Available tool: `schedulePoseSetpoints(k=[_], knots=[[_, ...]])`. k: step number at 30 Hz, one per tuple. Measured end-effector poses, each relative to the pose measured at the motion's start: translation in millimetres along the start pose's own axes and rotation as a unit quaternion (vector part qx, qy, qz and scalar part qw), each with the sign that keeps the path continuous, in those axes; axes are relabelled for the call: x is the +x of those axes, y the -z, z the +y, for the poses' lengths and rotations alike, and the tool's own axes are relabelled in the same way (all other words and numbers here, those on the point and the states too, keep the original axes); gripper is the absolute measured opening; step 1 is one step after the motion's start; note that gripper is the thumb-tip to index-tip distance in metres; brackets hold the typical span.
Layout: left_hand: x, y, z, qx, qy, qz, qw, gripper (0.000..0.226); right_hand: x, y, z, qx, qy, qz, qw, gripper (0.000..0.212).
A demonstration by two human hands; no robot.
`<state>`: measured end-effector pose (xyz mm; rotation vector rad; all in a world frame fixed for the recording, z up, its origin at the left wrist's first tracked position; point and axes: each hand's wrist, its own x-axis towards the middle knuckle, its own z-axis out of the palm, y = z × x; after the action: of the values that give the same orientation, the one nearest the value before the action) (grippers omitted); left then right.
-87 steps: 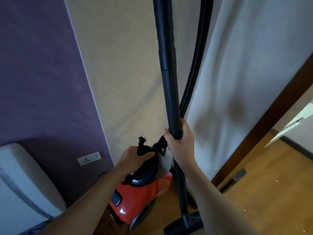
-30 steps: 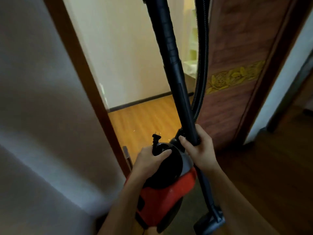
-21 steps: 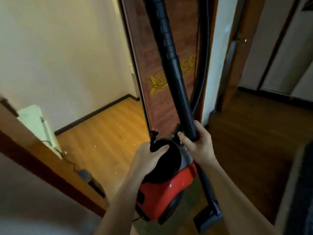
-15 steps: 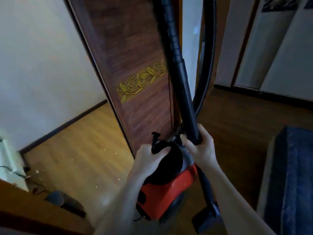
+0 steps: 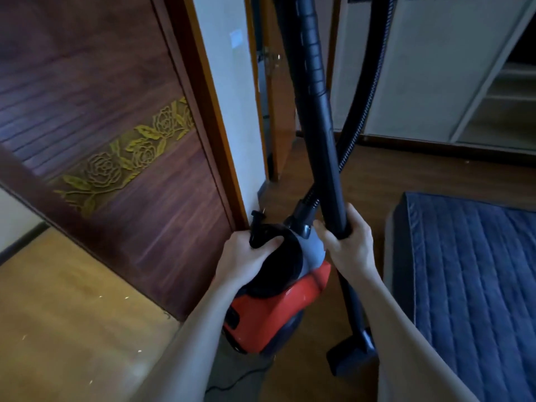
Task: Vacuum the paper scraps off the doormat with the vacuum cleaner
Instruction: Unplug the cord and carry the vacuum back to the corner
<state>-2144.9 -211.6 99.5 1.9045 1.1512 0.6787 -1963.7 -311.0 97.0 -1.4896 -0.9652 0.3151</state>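
I carry a red and black vacuum cleaner [image 5: 269, 317] off the floor. My left hand [image 5: 246, 256] grips its black top handle [image 5: 262, 236]. My right hand [image 5: 349, 245] is closed around the black wand tube [image 5: 324, 134], which stands nearly upright. The floor nozzle [image 5: 352, 353] hangs low beside my right forearm. The ribbed black hose [image 5: 365, 91] loops up behind the wand. A few pale paper scraps [image 5: 126, 297] lie on the light wooden floor at the left. No doormat is in view.
A dark wooden door with a gold rose carving [image 5: 124, 158] stands open at the left, next to a white wall end [image 5: 232, 111]. A blue quilted mattress [image 5: 470, 285] lies on the floor at the right. White shelves [image 5: 504, 91] stand at the back right. The power cord [image 5: 240, 378] trails below.
My view has swung right, from the purple wall and socket past the doorway to the carved door and mattress. Both hands keep the same hold on the vacuum cleaner.
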Motion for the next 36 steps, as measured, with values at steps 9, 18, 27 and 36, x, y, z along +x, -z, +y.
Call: schedulePoseSetpoints(k=[9,18,27,36], knots=[[119,-30,-6,0.007,-0.036,-0.05,0.998,0.043,76,-9,44,-0.031,-0.04,0.055,0.997,0.03],[296,-37,-22,-0.008,-0.065,-0.106,0.992,0.042,213,-73,83,-0.059,-0.069,0.11,0.99,0.029],[445,-28,1,0.069,-0.134,-0.137,0.979,0.038,330,-103,97,-0.081,-0.05,0.179,0.979,0.037],[556,-79,18,0.071,-0.163,-0.156,0.972,0.052,428,-88,140,-0.091,-0.068,0.21,0.971,0.027]])
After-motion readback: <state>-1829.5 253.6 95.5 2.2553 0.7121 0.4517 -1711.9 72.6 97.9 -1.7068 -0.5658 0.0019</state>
